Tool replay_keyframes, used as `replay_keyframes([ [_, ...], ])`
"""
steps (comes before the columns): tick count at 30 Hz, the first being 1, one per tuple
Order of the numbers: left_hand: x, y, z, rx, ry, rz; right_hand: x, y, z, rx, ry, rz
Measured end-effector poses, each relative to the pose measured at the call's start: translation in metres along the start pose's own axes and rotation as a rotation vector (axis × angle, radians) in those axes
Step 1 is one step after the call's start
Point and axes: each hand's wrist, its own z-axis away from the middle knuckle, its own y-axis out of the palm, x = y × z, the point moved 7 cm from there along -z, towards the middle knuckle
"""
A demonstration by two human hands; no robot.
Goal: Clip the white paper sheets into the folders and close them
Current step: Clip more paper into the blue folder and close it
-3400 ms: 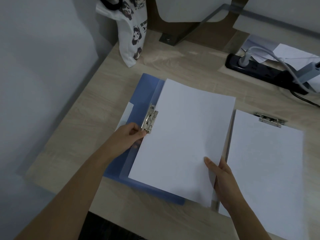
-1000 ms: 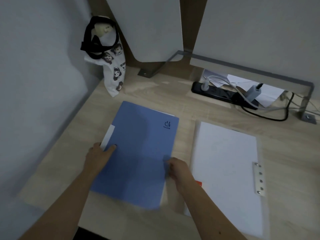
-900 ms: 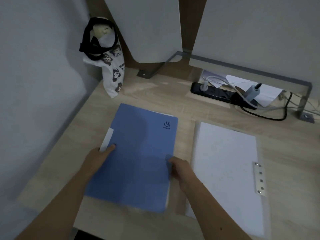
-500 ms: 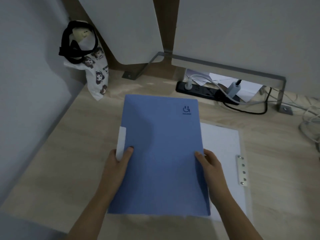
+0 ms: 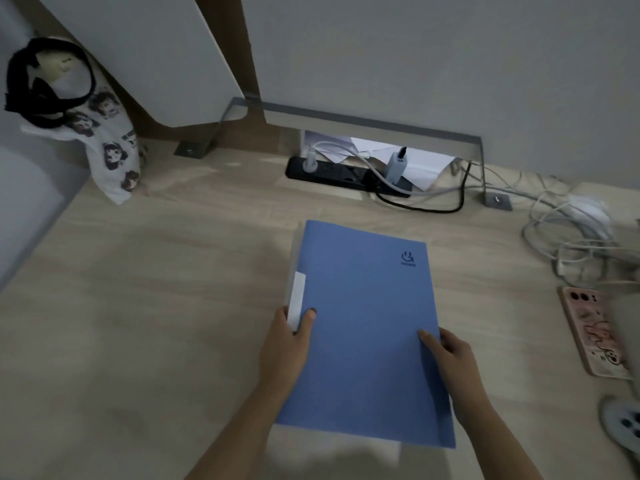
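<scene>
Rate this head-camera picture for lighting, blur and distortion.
Head view: dim, bluish light, no glare; a soft shadow on the pale wooden desk left of the closed blue plastic folder; the white edge below the folder is blurred; the pink-cased phone at the right edge is soft; wide-angle stretch shows toward the corners.

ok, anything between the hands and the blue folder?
Nothing visible. The left hand grips the closed blue folder at its left edge beside the white label, thumb on the cover. The right hand grips the right edge. Something white and blurred shows under the folder's near edge.
</scene>
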Motion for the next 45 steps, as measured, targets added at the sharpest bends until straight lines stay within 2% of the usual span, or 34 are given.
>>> replay_keyframes([
  [3,0.004,0.003,-0.002,-0.005,0.005,0.001,-0.039,0.005,-0.030,0.011,0.031,0.058],
  [7,0.008,0.000,0.002,-0.096,0.022,-0.116,-0.025,0.008,-0.027,0.051,0.089,-0.026],
  [10,0.011,0.010,0.008,-0.006,-0.032,0.004,-0.019,0.014,-0.028,0.104,0.138,-0.151],
  [12,0.011,0.010,0.005,-0.005,-0.086,-0.051,-0.021,0.014,-0.031,0.109,0.202,-0.209],
  [15,0.013,0.004,-0.011,0.039,-0.233,-0.015,-0.021,0.012,-0.034,0.138,0.265,-0.212],
  [18,0.014,0.000,-0.023,0.152,-0.329,0.063,-0.019,0.012,-0.037,0.168,0.293,-0.230],
  [21,0.010,0.009,-0.018,0.219,-0.308,0.150,-0.020,0.013,-0.038,0.225,0.339,-0.242],
  [24,0.011,0.009,-0.010,0.116,-0.249,0.197,-0.023,0.013,-0.037,0.300,0.368,-0.238],
  [30,-0.015,-0.010,0.009,0.022,-0.043,0.219,-0.013,0.013,-0.024,0.354,0.238,-0.269],
  [36,-0.056,-0.049,0.019,0.124,0.197,0.263,0.043,-0.003,0.006,0.361,-0.161,-0.310],
  [42,-0.075,-0.080,0.030,0.151,0.333,0.128,0.073,-0.015,0.024,0.150,-0.451,-0.371],
  [45,-0.066,-0.084,0.034,0.133,0.317,0.057,0.069,-0.014,0.028,0.128,-0.509,-0.361],
])
